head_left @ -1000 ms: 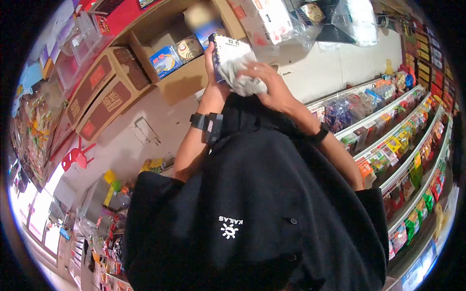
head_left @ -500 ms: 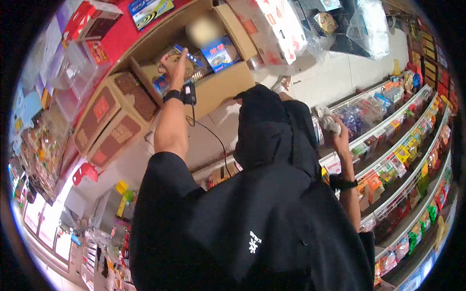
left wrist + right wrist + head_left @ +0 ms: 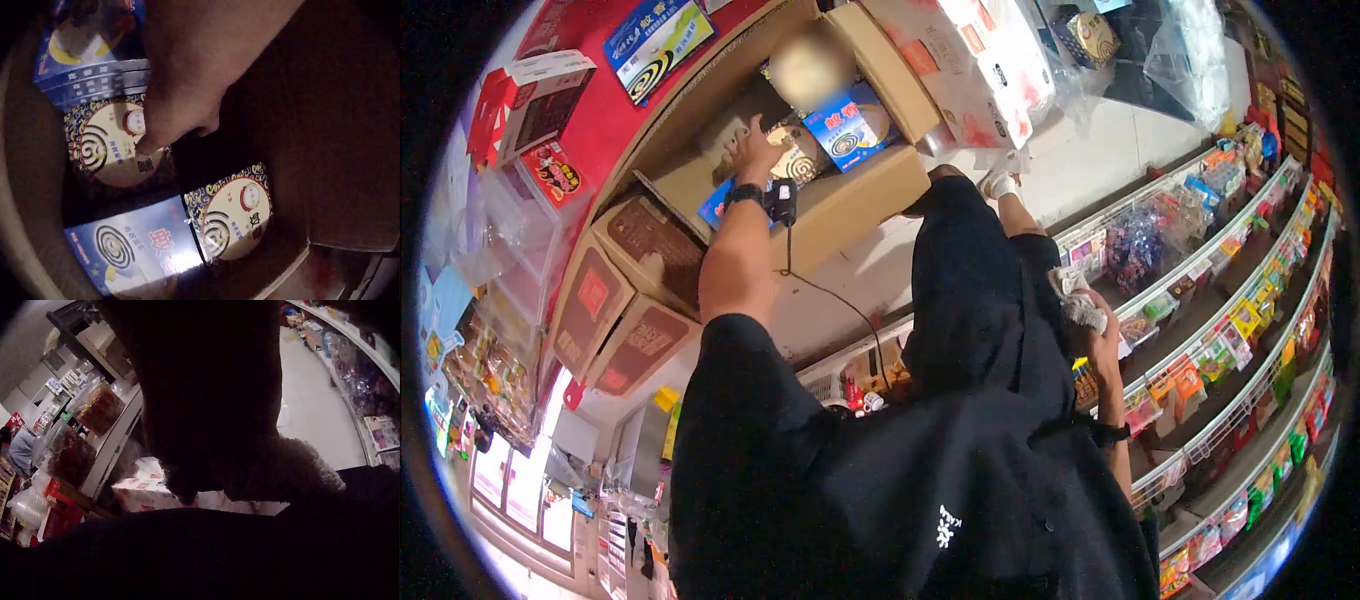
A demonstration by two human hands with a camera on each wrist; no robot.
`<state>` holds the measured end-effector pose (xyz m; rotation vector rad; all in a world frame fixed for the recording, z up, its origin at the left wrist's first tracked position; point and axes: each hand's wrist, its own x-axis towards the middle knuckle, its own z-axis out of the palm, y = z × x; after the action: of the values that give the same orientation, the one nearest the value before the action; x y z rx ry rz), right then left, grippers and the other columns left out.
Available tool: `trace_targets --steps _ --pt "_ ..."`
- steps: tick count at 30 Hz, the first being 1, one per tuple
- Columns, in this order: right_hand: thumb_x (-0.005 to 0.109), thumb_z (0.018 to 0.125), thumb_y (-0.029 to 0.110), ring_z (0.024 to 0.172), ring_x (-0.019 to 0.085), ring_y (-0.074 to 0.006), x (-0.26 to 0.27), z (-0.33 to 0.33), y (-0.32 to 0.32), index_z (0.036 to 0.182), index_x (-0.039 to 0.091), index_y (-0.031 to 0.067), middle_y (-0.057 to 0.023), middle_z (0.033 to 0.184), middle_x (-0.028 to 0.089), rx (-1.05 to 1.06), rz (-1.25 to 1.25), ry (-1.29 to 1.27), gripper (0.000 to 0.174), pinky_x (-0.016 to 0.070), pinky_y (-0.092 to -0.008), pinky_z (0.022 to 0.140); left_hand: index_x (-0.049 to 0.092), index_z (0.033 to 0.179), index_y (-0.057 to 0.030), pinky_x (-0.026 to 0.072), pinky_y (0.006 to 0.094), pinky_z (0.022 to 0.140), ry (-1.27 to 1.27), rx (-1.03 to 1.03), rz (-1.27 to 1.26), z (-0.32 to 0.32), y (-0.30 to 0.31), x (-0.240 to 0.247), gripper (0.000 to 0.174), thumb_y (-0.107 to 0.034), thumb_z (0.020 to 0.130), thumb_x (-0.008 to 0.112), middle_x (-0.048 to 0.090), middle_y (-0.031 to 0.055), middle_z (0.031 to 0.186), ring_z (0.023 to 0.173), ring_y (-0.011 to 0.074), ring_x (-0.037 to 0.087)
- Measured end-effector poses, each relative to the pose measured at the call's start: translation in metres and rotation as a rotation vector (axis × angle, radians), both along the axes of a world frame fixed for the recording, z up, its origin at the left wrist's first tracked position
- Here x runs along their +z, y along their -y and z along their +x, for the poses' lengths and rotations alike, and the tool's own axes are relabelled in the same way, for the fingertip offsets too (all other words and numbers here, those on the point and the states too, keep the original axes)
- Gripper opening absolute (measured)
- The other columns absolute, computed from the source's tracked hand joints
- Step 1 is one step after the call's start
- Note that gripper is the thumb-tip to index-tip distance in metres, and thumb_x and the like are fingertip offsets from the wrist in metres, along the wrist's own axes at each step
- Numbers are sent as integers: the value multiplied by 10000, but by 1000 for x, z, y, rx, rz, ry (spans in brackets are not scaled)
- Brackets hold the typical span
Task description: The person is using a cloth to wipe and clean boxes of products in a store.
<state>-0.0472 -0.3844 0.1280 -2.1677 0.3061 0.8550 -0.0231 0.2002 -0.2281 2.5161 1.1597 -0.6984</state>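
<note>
My left hand point(image 3: 752, 158) is inside an open carton point(image 3: 850, 205), fingers spread over the boxes. In the left wrist view that hand point(image 3: 181, 103) reaches over a dark patterned box point(image 3: 103, 147) with a coil picture; the thumb tip lies at its top face, and whether it presses is unclear. Beside it are a blue-and-white box point(image 3: 134, 247), another patterned box point(image 3: 234, 212) and a stack of blue boxes point(image 3: 94, 53). My right hand point(image 3: 1103, 335) grips a crumpled grey-white cloth point(image 3: 1080, 300) near my knee. In the right wrist view the cloth point(image 3: 306, 465) is dark and partly hidden.
Brown cartons point(image 3: 615, 320) stand left of the open one, a white-and-red carton point(image 3: 975, 70) right of it. A blue-yellow box point(image 3: 658, 45) and a red box point(image 3: 530, 105) lie on the red surface point(image 3: 605, 125). Shelves of packets point(image 3: 1200, 350) line the right side.
Both hands were at a white-topped box; since then the left has moved into the carton and the right down beside my knee with the cloth. A blue-and-white box held at mid-interval is no longer in the left hand.
</note>
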Motion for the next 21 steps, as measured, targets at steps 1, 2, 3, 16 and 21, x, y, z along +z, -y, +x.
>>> trace_targets --steps 1,2,3,16,21 --pt "473 712 -4 1000 602 -149 -5 0 -5 1170 631 -2 -61 1083 664 2 -46 29 485 458 -272 913 440 1418 -236 298 592 1083 24 -112 -55 -1 -7 -2 864 -557 697 790 453 136 1440 1327 417 389" --pt "473 712 -4 1000 602 -149 -7 3 -6 1170 631 -2 -61 1083 664 5 -48 31 485 458 -272 913 444 1438 -252 322 568 1092 48 -224 -112 0 -9 -5 843 -505 717 800 458 127 1453 1333 405 384" --pt "475 713 -2 1004 603 -149 -7 4 -7 1171 631 -3 -62 1088 664 -5 -45 -5 483 459 -274 915 429 1465 -244 394 502 1076 25 -243 -190 0 -13 -9 785 -346 769 777 512 152 1411 1291 397 458" --pt "508 839 83 1070 597 -189 -1 46 -2 1177 638 10 -81 1138 667 86 -58 -77 370 439 -304 969 460 1433 -127 439 445 1058 -96 -61 -511 -6 -11 -45 709 -179 759 673 569 200 1359 1281 395 515" --pt "492 817 108 1110 582 -200 0 56 39 1195 622 -17 -85 1166 656 -44 -9 -17 419 412 -320 1008 381 1478 -72 400 438 1098 -14 -143 -313 -11 -7 -20 805 -211 770 739 518 216 1413 1308 393 487"
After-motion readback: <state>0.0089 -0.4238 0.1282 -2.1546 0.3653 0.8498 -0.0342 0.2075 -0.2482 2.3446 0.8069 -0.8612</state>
